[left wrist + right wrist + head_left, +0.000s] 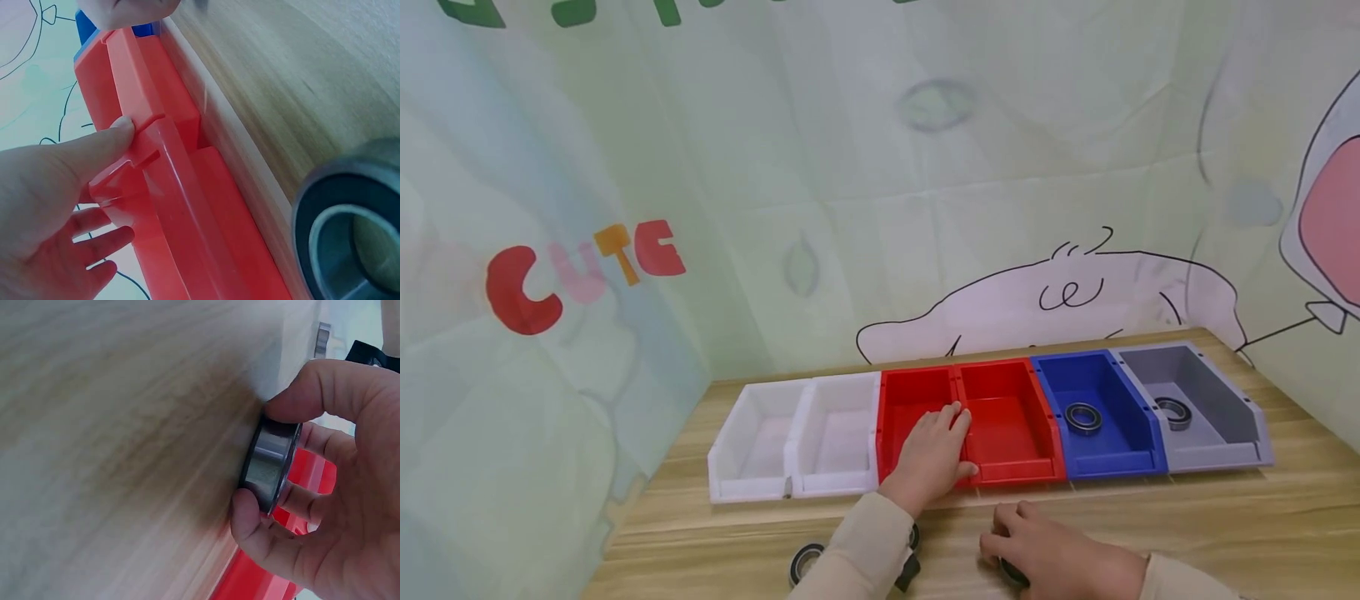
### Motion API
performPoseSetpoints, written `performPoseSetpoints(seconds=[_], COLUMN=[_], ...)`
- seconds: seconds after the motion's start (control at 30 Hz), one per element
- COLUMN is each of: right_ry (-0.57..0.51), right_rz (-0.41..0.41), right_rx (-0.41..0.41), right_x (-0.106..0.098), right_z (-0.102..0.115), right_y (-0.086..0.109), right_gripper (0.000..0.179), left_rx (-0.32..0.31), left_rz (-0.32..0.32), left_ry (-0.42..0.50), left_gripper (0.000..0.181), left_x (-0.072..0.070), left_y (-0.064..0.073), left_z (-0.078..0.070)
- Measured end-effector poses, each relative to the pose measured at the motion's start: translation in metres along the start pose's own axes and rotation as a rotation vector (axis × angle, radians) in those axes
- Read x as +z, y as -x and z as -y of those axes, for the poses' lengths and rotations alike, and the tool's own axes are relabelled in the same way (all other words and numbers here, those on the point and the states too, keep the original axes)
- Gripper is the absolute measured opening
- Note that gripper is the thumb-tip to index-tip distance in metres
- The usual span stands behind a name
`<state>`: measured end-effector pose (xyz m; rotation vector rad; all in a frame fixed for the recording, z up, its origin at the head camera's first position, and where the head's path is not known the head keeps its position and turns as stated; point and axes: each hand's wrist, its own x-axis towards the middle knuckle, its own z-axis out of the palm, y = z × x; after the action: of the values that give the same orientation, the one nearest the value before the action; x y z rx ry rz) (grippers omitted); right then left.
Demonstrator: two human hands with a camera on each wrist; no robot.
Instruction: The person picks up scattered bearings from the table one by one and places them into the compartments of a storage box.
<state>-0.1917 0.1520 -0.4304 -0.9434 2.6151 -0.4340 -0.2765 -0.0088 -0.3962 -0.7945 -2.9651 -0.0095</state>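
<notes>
My right hand [1052, 550] pinches a ball bearing [270, 462] between thumb and fingers, low over the wooden table in front of the red bins. In the right wrist view the bearing is on edge, its shiny outer ring facing out. My left hand [931, 454] reaches over the left red bin [917, 379], its fingers loosely extended across the wall shared with the right red bin [1011, 425]. The left thumb [122, 131] rests at the red bins' front rim, and nothing shows in that hand. Another bearing [797, 560] lies beside the left sleeve.
Two white bins [752, 490] stand at the row's left end. The blue bin [1120, 462] and grey bin [1217, 454] on the right each hold one bearing. A further bearing [914, 536] is partly hidden by the left sleeve. A printed curtain [820, 208] hangs behind the table.
</notes>
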Motion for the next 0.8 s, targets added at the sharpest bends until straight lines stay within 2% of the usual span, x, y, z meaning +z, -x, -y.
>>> performPoseSetpoints(seconds=[0.23, 0.43, 0.8], right_ry=[-0.084, -0.079, -0.001], right_rz=[0.023, 0.028, -0.121], right_rx=[0.039, 0.045, -0.048], right_x=[-0.004, -0.008, -0.027], right_z=[-0.002, -0.002, 0.003], right_y=[0.006, 0.011, 0.009], right_gripper=[0.038, 0.037, 0.045], left_rx=[0.007, 0.013, 0.011], left_rz=[-0.006, -0.009, -0.013], left_ry=[0.018, 0.029, 0.040], left_gripper=[0.080, 0.080, 0.080], left_x=[0.000, 0.000, -0.001], left_y=[0.000, -0.001, 0.000], left_z=[-0.001, -0.002, 0.002])
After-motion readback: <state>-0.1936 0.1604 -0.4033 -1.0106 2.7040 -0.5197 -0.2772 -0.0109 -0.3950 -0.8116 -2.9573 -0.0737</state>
